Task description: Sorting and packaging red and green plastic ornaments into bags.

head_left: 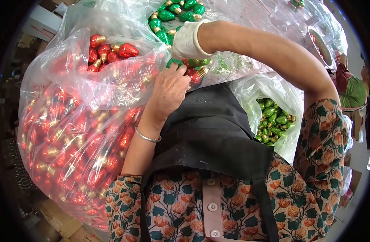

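My bare left hand [171, 86], a silver bangle on its wrist, is closed with its fingers curled at the table's near edge. A bit of green glitter shows at its fingertips, but what they grip is mostly hidden. Right beside it lie a red glitter bulb ornament [196, 74] with a gold screw base and a green bulb ornament [198, 62]. My right hand [189, 41], in a white glove, reaches across to the pile of green glitter bulbs [162, 25]. Only the glove's cuff and back show; its fingers are hidden.
A huge clear plastic bag [72, 141] full of red bulbs bulges on the left, with loose red bulbs [108, 52] at its opening. Another bag [249, 97] holds small green bulbs [273, 119]. Glitter covers the plastic-wrapped table [249, 64]. A person in green [352, 92] is far right.
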### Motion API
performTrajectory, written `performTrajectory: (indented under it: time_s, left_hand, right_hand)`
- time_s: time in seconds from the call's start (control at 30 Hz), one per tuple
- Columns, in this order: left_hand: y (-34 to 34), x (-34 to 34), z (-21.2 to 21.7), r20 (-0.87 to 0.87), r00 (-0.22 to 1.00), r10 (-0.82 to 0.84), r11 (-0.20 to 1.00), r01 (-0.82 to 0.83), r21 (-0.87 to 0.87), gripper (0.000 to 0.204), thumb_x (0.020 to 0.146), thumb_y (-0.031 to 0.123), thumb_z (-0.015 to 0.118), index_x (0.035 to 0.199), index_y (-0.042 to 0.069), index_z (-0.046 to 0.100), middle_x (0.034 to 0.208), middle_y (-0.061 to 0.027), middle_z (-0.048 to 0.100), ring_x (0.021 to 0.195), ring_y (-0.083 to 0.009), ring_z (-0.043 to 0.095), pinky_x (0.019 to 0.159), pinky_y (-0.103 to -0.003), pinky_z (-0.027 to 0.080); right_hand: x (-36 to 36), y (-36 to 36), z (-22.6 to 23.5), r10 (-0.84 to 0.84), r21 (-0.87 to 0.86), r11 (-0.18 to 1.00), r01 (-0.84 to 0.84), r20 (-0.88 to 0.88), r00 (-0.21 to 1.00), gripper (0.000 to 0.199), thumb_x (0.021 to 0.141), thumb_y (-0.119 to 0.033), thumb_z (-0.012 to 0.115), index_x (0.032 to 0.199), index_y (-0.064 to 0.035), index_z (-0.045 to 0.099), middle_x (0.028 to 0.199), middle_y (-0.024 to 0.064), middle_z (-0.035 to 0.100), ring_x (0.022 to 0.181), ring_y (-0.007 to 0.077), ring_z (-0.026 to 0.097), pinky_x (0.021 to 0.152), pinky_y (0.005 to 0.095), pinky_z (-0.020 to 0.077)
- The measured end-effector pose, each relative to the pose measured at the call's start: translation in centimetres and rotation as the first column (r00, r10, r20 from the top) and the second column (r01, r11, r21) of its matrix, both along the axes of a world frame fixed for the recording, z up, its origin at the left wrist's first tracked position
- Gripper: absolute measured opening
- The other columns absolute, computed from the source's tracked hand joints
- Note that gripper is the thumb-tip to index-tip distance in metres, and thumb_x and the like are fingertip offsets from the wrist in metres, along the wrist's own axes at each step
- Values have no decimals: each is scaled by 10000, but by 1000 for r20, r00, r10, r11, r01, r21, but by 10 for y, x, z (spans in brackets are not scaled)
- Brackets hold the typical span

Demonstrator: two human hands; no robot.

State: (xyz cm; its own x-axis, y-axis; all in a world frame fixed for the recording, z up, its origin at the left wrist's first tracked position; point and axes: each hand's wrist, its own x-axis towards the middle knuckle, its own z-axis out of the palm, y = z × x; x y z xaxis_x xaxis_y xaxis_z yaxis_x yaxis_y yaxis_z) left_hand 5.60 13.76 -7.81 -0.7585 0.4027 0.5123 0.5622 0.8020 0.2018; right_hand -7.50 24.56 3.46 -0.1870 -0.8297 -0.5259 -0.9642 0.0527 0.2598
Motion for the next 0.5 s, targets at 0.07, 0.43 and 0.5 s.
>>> performTrajectory:
  time_s: [0.07, 0.43, 0.5]
  left_hand:
    - [-1, -2, -7, -73, 997, -6, 999, 9, 37, 300, 686, 95, 760, 936, 78, 596, 1085, -76, 623, 1052, -305, 574, 804, -401, 490]
    - [-6, -7, -6, -105, 994, -16, 995, 26, 96, 324, 634, 28, 768, 906, 68, 595, 1049, -123, 623, 984, -334, 594, 813, -419, 501]
    - [-9, -10, -18, -88, 996, 6, 993, 5, 118, 324, 641, 38, 771, 912, 74, 596, 1053, -112, 623, 1006, -332, 587, 832, -420, 494]
  right_hand:
    - [2, -2, -3, 9, -8, 1000, -9, 24, 1000, 283, 699, -149, 736, 957, -61, 662, 824, 119, 681, 783, 305, 668, 669, 401, 527]
    - [-10, 12, -39, -137, -8, 990, 140, 152, 979, 248, 760, -148, 661, 996, -75, 684, 853, 144, 682, 821, 312, 665, 683, 401, 528]
    - [-19, 10, -37, -57, -106, 990, 90, 282, 958, 238, 790, -163, 612, 983, -44, 685, 852, 165, 680, 814, 323, 663, 686, 403, 528]
